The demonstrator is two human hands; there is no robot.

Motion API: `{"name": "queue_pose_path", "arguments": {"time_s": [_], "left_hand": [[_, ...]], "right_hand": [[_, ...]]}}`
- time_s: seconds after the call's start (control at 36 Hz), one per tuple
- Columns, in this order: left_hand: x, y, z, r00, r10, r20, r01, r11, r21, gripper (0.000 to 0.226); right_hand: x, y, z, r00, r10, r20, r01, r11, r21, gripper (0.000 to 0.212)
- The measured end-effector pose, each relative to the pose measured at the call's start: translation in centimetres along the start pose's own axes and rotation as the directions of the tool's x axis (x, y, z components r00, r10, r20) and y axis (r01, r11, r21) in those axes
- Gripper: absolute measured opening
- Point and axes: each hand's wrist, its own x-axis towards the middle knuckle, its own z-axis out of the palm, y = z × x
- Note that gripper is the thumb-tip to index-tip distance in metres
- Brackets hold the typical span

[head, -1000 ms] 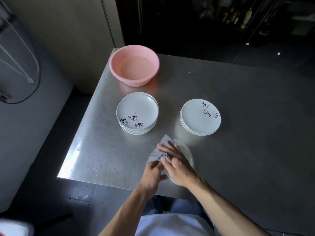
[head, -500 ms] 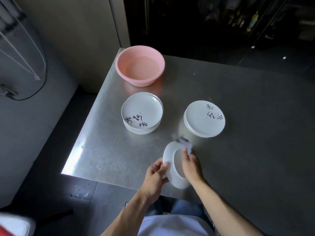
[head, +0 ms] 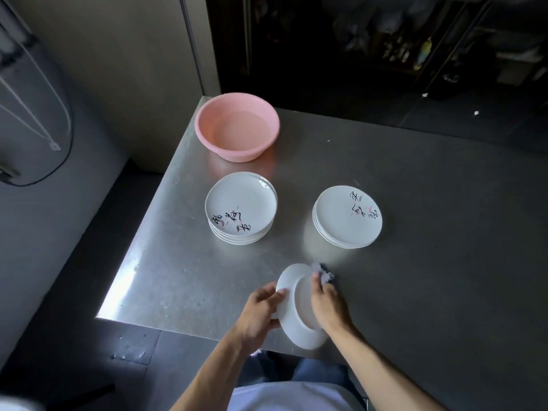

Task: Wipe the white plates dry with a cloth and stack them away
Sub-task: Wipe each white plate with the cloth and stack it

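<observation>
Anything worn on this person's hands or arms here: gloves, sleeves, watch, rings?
No gloves on the left hand or right hand. Both forearms are bare: no sleeves, watch or bands in view. Rings are too small to tell. The top is white.

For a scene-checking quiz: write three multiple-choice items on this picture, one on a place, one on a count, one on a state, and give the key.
1. Where does the pink basin stand on the steel table?
A. Between the plate stacks
B. At the near edge
C. At the far left corner

2. How many plate stacks stand on the table?
A. One
B. Two
C. Four

3. How is the white plate in the hands?
A. Held tilted on edge
B. Lying flat on the table
C. Set on a stack

Key:
1 C: the basin sits beyond the left stack, at the far corner.
2 B: only the left stack and the right stack stand there.
3 A: the left hand grips its rim while the right hand presses the grey cloth against it.
</observation>
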Motion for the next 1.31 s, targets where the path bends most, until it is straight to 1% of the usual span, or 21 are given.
{"name": "queue_pose_path", "arguments": {"time_s": [0.08,0.14,0.19,0.25,0.33,0.39,0.5,0.58,0.61,0.69,0.75,0.81,0.86,0.94,0.97,1.03,1.08,1.11,1.17,1.25,1.31], "left_hand": [[0.1,0.5,0.0,1.000,-0.003,-0.005,0.003,1.000,0.019,0.023],[0.0,0.5,0.1,1.000,0.005,-0.008,-0.005,1.000,0.027,0.022],[-0.1,0.2,0.3,1.000,0.026,-0.005,-0.026,1.000,0.016,0.021],[-0.3,-0.1,0.9,0.999,0.034,0.019,-0.033,0.998,-0.053,0.021],[0.0,-0.2,1.6,1.000,0.018,-0.005,-0.019,0.990,-0.137,0.020],[0.4,0.2,1.7,0.999,0.003,-0.050,-0.009,0.991,-0.132,0.012],[0.7,0.9,1.5,0.999,0.018,-0.049,-0.018,1.000,0.018,0.020],[0.3,0.8,1.2,0.996,0.078,-0.049,-0.072,0.990,0.124,0.025],[0.3,0.7,1.1,0.993,0.094,-0.069,-0.083,0.986,0.142,0.020],[0.4,0.9,0.6,0.993,0.073,-0.093,-0.056,0.984,0.168,0.019],[0.5,1.1,0.6,0.996,0.054,-0.076,-0.042,0.987,0.156,0.020],[0.4,1.2,0.6,0.997,0.038,-0.062,-0.028,0.987,0.158,0.021],[0.2,1.2,0.6,0.998,0.043,-0.037,-0.036,0.983,0.178,0.021],[-0.1,1.0,0.5,0.997,0.078,-0.008,-0.075,0.976,0.204,0.030],[-0.2,0.8,0.5,0.997,0.079,-0.002,-0.077,0.981,0.178,0.030],[-0.2,0.4,0.8,0.998,0.056,-0.011,-0.055,0.995,0.084,0.021],[0.1,0.0,1.1,0.998,0.040,-0.038,-0.039,0.999,0.019,0.018],[0.2,0.0,1.3,0.998,0.037,-0.053,-0.037,0.999,0.000,0.015],[0.4,0.4,1.6,0.996,0.025,-0.089,-0.027,0.999,-0.019,0.008],[0.6,1.1,1.8,0.996,0.033,-0.083,-0.030,0.999,0.037,0.022],[0.5,0.9,1.8,0.996,0.060,-0.067,-0.054,0.995,0.087,0.021]], "right_hand": [[-1.8,0.2,0.8,0.949,-0.309,0.058,0.314,0.936,-0.162,0.082],[-2.2,0.5,1.3,0.800,-0.597,0.057,0.599,0.791,-0.123,0.064],[-1.6,0.7,1.0,0.677,-0.731,0.085,0.736,0.669,-0.100,0.052],[-0.5,1.4,0.8,0.734,-0.679,-0.021,0.671,0.729,-0.136,0.049],[1.2,1.0,0.0,0.944,-0.237,-0.229,0.247,0.969,0.019,0.046],[1.7,0.3,-0.2,0.971,-0.080,-0.226,0.112,0.985,0.134,0.046],[-0.3,-1.1,0.6,0.911,-0.389,-0.139,0.398,0.917,0.041,0.065],[-0.3,-0.3,1.5,0.682,-0.729,-0.058,0.714,0.681,-0.160,0.059],[0.0,-0.2,1.2,0.668,-0.743,-0.046,0.733,0.668,-0.129,0.053],[1.6,0.5,0.4,0.771,-0.610,-0.183,0.592,0.793,-0.146,0.042],[1.7,0.7,0.1,0.872,-0.481,-0.094,0.443,0.856,-0.267,0.043],[1.1,0.7,0.3,0.877,-0.481,-0.012,0.454,0.836,-0.309,0.053],[0.3,0.3,1.0,0.740,-0.669,-0.063,0.646,0.734,-0.210,0.055],[-0.7,0.5,1.7,0.530,-0.847,0.041,0.837,0.515,-0.184,0.052],[-0.6,0.6,1.6,0.543,-0.839,0.026,0.830,0.531,-0.171,0.052],[-0.1,0.6,1.5,0.673,-0.731,-0.113,0.716,0.683,-0.148,0.049],[0.4,-0.2,1.0,0.864,-0.416,-0.285,0.451,0.890,0.068,0.045],[0.8,-0.6,0.6,0.931,-0.228,-0.284,0.286,0.940,0.185,0.043],[1.3,-1.1,0.4,0.969,-0.057,-0.241,0.124,0.954,0.274,0.047],[-0.1,-1.7,0.5,0.944,-0.256,-0.210,0.293,0.942,0.165,0.055],[-0.7,-1.5,0.8,0.812,-0.562,-0.158,0.569,0.823,-0.003,0.050]]}}
